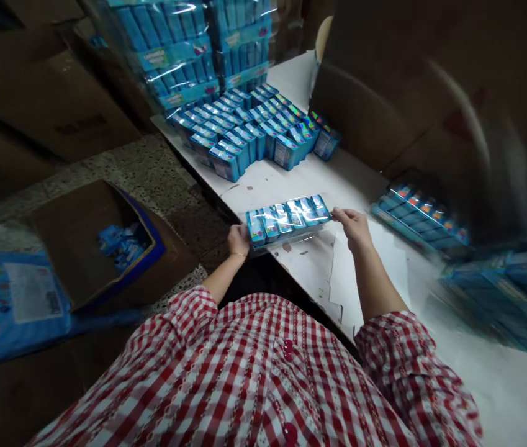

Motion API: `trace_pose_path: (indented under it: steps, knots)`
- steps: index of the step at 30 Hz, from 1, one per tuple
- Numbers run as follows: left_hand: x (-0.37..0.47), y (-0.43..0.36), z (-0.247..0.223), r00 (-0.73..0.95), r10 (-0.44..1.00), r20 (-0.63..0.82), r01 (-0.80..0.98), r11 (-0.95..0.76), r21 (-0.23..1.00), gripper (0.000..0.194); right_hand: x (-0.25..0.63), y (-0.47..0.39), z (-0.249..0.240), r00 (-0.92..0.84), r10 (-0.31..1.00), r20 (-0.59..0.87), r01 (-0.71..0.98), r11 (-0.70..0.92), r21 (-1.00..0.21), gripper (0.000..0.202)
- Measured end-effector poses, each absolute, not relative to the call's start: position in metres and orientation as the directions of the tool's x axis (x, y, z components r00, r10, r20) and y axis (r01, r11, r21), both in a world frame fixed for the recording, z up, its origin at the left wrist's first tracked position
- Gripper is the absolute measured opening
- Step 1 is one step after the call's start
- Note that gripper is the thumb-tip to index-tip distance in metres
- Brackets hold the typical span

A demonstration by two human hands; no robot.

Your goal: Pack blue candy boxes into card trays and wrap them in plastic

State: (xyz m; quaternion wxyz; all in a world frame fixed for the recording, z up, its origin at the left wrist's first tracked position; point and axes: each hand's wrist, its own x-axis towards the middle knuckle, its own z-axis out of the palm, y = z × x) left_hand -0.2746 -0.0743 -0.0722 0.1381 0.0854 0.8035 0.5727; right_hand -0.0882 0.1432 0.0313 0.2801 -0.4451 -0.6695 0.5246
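Between my hands lies a clear plastic-wrapped tray of small blue packets (286, 218), standing in a row near the white table's front edge. My left hand (238, 241) is closed at the tray's left end, fingers partly hidden behind it. At the opposite end, my right hand (352, 226) pinches the clear wrapping by the tray's right corner. Just beyond stand many loose blue packs (249, 124) grouped close together on the table.
Wrapped blue trays are stacked high (174, 56) at the back. Another filled tray (421, 214) and a blurred blue stack (505, 298) sit on the right. Below left is an open cardboard box (81, 248) with blue wrappers inside, beside a large blue bag (12, 304).
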Motion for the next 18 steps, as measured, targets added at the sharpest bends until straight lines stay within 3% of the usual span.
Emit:
trace_pose_path:
  steps: [3, 5, 7, 10, 14, 18]
  knots:
    - [-0.276, -0.090, -0.046, -0.974, 0.220, -0.046, 0.019, 0.283, 0.959, 0.037, -0.094, 0.152, 0.035, -0.465, 0.876, -0.129, 0.304, 0.022, -0.952, 0.032]
    - [-0.272, -0.099, -0.023, -0.939, 0.339, -0.059, 0.024, 0.236, 0.971, 0.045, -0.100, 0.157, 0.039, -0.486, 0.862, -0.146, 0.290, 0.001, -0.957, 0.031]
    - [-0.265, -0.105, 0.001, -0.879, 0.457, -0.134, -0.030, 0.228, 0.973, 0.041, -0.107, 0.158, 0.043, -0.518, 0.839, -0.166, 0.270, -0.024, -0.963, 0.029]
    - [-0.260, -0.104, 0.032, -0.849, 0.489, -0.199, -0.112, 0.200, 0.973, 0.036, -0.116, 0.157, 0.052, -0.549, 0.818, -0.168, 0.231, -0.044, -0.972, 0.026]
    - [-0.266, -0.074, 0.065, -0.845, 0.518, -0.132, -0.083, 0.116, 0.990, 0.026, -0.107, 0.162, 0.070, -0.471, 0.873, -0.125, 0.183, -0.042, -0.982, 0.025]
    - [-0.266, -0.004, 0.103, -0.752, 0.659, -0.038, 0.015, 0.074, 0.997, 0.019, -0.056, 0.192, 0.104, -0.297, 0.955, 0.005, 0.193, 0.065, -0.979, 0.023]
